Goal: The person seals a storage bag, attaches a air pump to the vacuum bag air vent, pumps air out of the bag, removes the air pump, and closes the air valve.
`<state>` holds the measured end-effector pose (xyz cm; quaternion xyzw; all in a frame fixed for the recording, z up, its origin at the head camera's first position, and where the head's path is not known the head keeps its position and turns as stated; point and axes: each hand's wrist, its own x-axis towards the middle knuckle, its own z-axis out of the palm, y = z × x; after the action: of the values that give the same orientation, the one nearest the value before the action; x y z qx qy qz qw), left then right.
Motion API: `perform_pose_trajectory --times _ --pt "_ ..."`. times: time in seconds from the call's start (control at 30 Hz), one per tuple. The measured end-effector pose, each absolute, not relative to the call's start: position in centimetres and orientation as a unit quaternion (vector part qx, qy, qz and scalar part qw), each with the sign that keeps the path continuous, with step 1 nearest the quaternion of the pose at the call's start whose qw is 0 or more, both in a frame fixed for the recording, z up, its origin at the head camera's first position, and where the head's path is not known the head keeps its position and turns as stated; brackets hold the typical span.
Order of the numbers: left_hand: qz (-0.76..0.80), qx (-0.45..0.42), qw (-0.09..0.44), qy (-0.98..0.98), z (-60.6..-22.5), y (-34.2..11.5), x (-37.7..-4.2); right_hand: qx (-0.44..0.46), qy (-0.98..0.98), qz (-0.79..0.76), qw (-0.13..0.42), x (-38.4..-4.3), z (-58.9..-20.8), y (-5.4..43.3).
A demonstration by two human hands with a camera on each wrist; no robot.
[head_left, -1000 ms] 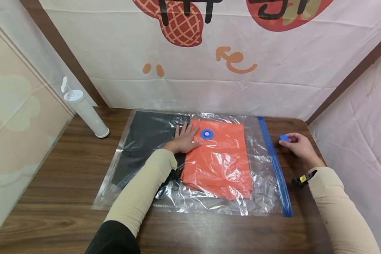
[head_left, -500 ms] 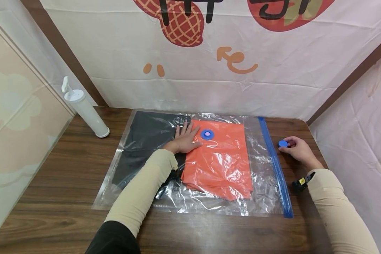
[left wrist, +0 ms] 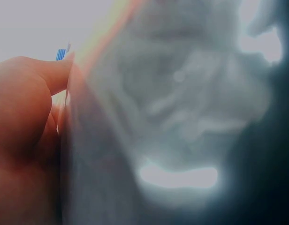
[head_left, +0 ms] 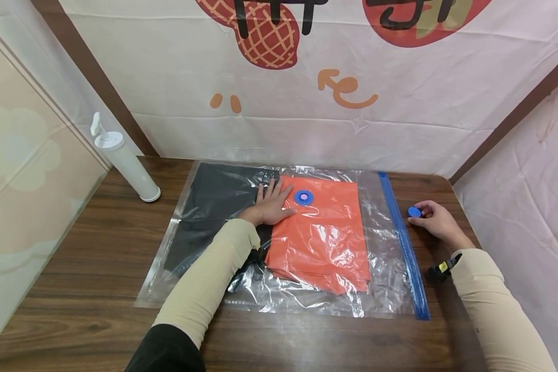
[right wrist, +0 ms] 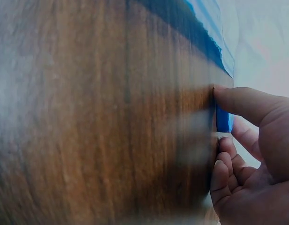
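Observation:
A clear vacuum storage bag (head_left: 242, 305) lies flat across the table, with dark folded fabric (head_left: 214, 206) on its left side and an orange folded item (head_left: 316, 243) right of it. My left hand (head_left: 269, 207) rests on the bag, fingers spread, where dark and orange meet. Just right of its fingertips sits a round blue valve (head_left: 304, 197) with a pale centre. Past the bag's right end, my right hand (head_left: 439, 222) pinches a round blue cap (head_left: 414, 212) between thumb and fingers, at the tabletop. The left wrist view is mostly blurred plastic beside the hand.
A white hand pump (head_left: 127, 165) stands at the table's back left. The bag's blue zip edge (head_left: 403, 243) runs between the bag and my right hand. A printed cloth (head_left: 260, 134) hangs behind the wooden table (head_left: 88, 268).
My right hand has moved slightly nearer with the blue cap, which now lies flatter to view. My left hand stays in place on the bag.

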<state>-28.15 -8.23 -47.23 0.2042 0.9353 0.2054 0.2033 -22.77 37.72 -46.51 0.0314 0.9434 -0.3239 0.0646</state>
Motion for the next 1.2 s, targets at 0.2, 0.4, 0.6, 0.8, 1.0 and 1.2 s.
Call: perform_pose_trajectory --times 0.2,0.4,0.6,0.8,1.0,1.2 --pt "0.209 0.194 0.211 0.935 -47.8 -8.2 -28.5 0.029 0.944 -0.323 0.063 -22.7 -46.6 37.8" --pt "0.213 0.198 0.204 0.935 -47.4 -8.2 -28.3 0.039 0.941 -0.332 0.058 -23.0 -46.7 37.8" --pt "0.215 0.197 0.209 0.933 -47.8 -8.2 -28.4 0.04 0.943 -0.331 0.02 -23.2 -46.1 36.5" --pt "0.219 0.2 0.205 0.933 -47.4 -8.2 -28.1 -0.006 0.941 -0.338 0.017 -23.4 -44.4 33.0" --pt "0.208 0.205 0.199 0.936 -46.8 -8.3 -28.0 -0.09 0.937 -0.335 0.044 -23.1 -43.1 28.2" --pt "0.21 0.204 0.205 0.934 -46.7 -8.2 -27.9 -0.176 0.938 -0.295 0.051 -22.8 -43.5 23.4"
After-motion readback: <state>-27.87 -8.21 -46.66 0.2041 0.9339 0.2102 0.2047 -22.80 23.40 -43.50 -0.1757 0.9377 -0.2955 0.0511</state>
